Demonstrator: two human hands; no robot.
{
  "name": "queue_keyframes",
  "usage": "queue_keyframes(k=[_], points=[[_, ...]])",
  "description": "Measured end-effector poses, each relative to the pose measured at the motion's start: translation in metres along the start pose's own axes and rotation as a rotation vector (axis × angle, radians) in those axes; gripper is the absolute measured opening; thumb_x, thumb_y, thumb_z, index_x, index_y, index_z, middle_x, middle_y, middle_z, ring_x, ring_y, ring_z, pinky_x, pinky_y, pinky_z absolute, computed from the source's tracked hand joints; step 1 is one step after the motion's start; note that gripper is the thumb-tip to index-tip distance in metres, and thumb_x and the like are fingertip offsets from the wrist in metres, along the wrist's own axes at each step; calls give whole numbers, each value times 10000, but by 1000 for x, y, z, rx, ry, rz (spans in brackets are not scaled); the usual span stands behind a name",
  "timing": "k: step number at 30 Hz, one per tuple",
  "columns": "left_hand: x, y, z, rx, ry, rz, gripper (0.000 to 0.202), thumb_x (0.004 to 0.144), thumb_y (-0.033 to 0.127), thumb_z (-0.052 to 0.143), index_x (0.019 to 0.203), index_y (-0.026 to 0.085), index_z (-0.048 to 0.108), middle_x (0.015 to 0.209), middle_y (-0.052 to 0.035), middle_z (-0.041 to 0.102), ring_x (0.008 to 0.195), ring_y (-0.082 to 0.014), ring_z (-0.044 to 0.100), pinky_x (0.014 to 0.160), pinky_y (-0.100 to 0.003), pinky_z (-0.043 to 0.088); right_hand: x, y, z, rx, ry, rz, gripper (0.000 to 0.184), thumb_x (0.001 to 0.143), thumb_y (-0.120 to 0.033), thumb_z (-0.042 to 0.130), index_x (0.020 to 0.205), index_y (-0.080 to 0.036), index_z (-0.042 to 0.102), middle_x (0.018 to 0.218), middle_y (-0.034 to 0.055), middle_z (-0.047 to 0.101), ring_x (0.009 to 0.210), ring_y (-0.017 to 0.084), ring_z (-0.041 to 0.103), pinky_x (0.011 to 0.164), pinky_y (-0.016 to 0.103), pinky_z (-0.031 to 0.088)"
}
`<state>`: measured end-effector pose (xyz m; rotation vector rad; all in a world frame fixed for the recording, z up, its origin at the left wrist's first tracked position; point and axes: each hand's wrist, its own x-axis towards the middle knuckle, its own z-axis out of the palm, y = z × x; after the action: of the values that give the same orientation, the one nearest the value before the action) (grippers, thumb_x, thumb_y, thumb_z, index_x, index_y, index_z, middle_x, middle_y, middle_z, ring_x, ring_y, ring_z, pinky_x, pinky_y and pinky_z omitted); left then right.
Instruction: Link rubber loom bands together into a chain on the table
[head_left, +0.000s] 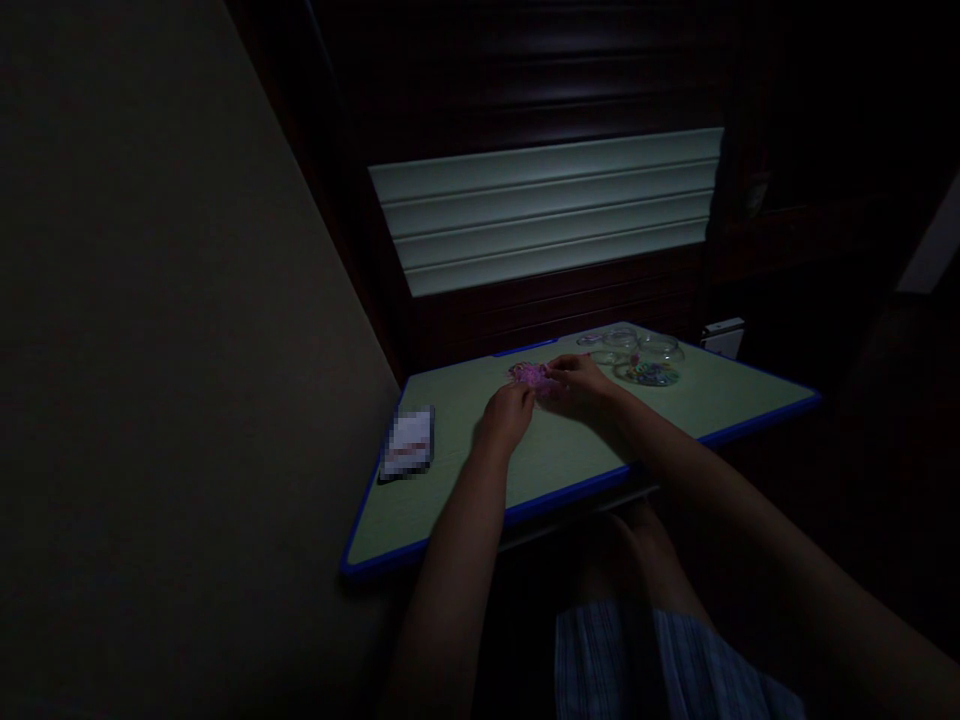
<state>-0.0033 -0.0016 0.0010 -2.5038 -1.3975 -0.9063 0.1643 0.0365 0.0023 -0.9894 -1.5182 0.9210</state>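
Note:
A small pink frilly object (534,376) is at the middle of the pale table, between my two hands. My left hand (510,410) is closed at its near edge, fingertips pinched against it. From the right, my right hand (583,377) reaches over with bent fingers closed on its other side. The room is dim, so the exact kind of the pink piece and the fine detail at my fingertips cannot be made out. Just beyond my right hand stands a clear round container (649,373) with many small coloured pieces in it.
More clear round containers, a left one (619,338) and a right one (661,347), stand at the back right of the blue-edged table (450,400). A phone-like flat item (408,442), blurred out, lies near the left edge. A wall (187,400) runs close along the left.

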Motion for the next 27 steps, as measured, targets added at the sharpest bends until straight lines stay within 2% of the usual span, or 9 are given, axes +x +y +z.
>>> queue_keyframes(k=[6,11,15,20,27], points=[[-1,0,0,41,-7,18,206,821,238,399,829,161,589,864,-64,623,782,-138,548,715,-235,392,5,7,-2,-193,90,-15,285,632,-391,605,682,-111,586,591,24,563,520,95,465,506,217,361],[-2,-1,2,35,3,28,212,824,244,391,800,160,585,843,-64,620,765,-134,547,705,-233,389,9,17,-3,-389,151,-121,275,679,-372,551,726,-108,610,677,51,604,593,117,513,567,227,379],[-2,-2,3,18,-3,16,221,827,252,385,811,159,586,846,-64,621,776,-134,550,711,-232,389,10,19,-4,-460,148,-148,245,684,-324,539,762,-108,626,717,62,622,636,131,537,602,235,391],[-2,-1,3,25,1,17,207,821,241,396,804,160,586,850,-63,622,781,-133,548,714,-231,387,7,13,-2,-338,131,-96,227,668,-310,548,753,-111,617,710,57,612,626,129,530,586,235,400],[-1,1,-1,13,-9,-9,230,833,272,386,840,164,589,874,-66,620,807,-136,545,734,-235,388,-4,-5,5,30,-35,54,190,606,-282,617,699,-119,584,593,24,574,494,91,474,489,213,385]])
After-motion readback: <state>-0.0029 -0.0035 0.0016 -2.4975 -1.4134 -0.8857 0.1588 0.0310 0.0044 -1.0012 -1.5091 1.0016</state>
